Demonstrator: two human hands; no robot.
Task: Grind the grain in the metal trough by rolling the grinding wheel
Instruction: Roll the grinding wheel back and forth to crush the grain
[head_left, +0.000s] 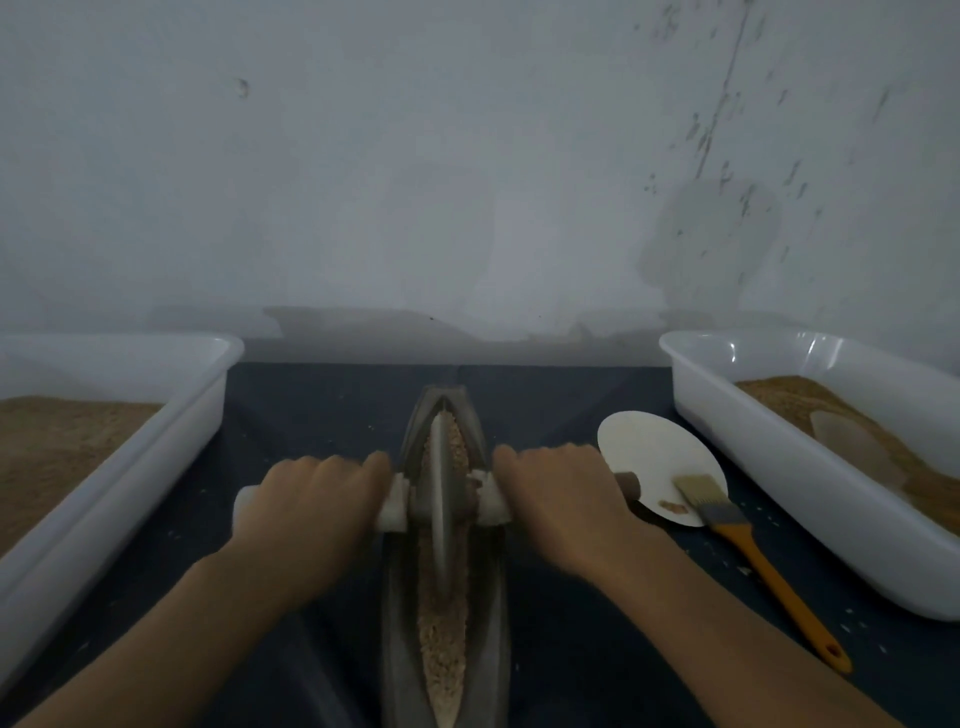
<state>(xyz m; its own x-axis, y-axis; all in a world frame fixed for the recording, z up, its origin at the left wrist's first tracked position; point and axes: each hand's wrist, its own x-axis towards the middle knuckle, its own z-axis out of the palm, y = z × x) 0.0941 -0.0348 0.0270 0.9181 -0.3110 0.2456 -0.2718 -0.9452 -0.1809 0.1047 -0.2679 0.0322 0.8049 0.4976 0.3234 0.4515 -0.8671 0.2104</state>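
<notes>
— Both grips hold what?
— Left hand (311, 499) and right hand (558, 493) each curl around the axle handle (392, 512) of the grinding wheel (441, 499).
— Where is it?
— Upright in the metal trough (493, 597), on crushed grain (441, 639), between 2 white tubs on the table (311, 405).

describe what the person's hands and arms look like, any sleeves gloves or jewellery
Both arms are bare from the bottom edge of the view up to the wrists, with no sleeve showing. The left hand and right hand wear no gloves. No ring, watch or bracelet shows, though the picture is dim and slightly blurred.
</notes>
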